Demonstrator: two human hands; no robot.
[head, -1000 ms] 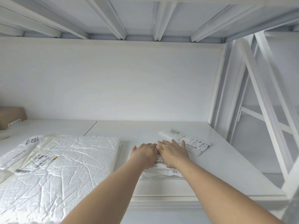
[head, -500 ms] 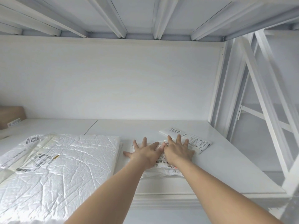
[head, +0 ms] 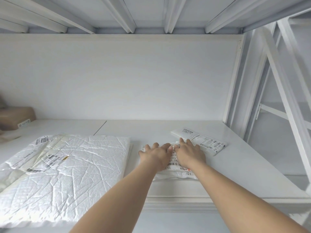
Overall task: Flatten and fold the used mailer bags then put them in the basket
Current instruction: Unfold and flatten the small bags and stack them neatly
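Left hand and right hand, fingers straight and grasping nothing, press a small white labelled plastic mailer bag flat on the white table. A folded white mailer lies far right and a large crinkled white padded mailer lies left. No basket is visible, so most of the work likely remains.

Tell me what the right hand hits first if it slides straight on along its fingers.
Most likely the small folded mailer lying just past the fingertips of the right hand; they may already touch its near edge, depth unclear.
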